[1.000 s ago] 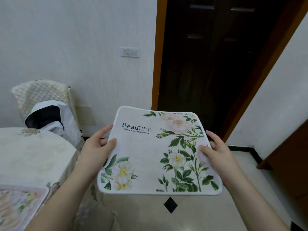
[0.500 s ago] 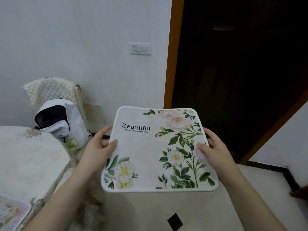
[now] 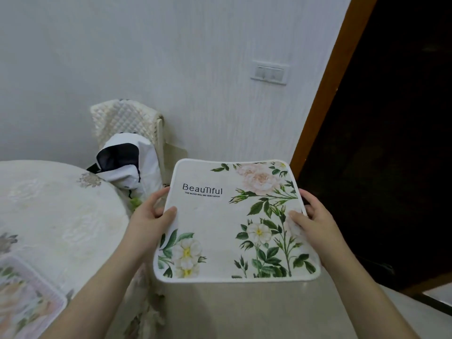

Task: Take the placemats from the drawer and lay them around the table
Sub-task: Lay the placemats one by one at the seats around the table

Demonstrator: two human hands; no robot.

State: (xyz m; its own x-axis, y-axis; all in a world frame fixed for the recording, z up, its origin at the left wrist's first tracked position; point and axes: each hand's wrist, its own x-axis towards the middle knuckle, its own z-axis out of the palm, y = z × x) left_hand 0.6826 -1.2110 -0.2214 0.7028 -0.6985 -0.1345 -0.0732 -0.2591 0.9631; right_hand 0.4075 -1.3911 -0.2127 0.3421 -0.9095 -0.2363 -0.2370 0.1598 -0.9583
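I hold a white placemat [image 3: 220, 223] printed with flowers, green leaves and the word "Beautiful" flat in front of me, above the floor. My left hand [image 3: 149, 216] grips its left edge, thumb on top. My right hand [image 3: 315, 221] grips its right edge the same way. The round table [image 3: 56, 206] with a pale embroidered cloth lies to the left of the mat. Another floral placemat [image 3: 22, 299] lies on the table at the bottom left, partly cut off by the frame.
A chair [image 3: 122, 123] with a quilted cover stands against the white wall behind the table, with a black-and-white bag [image 3: 124, 165] on it. A dark doorway [image 3: 391, 143] with a brown wooden frame is on the right. A light switch [image 3: 269, 72] is on the wall.
The view has swung left: the doorway slid to the right and more of the table shows. Both hands still hold the placemat the same way.
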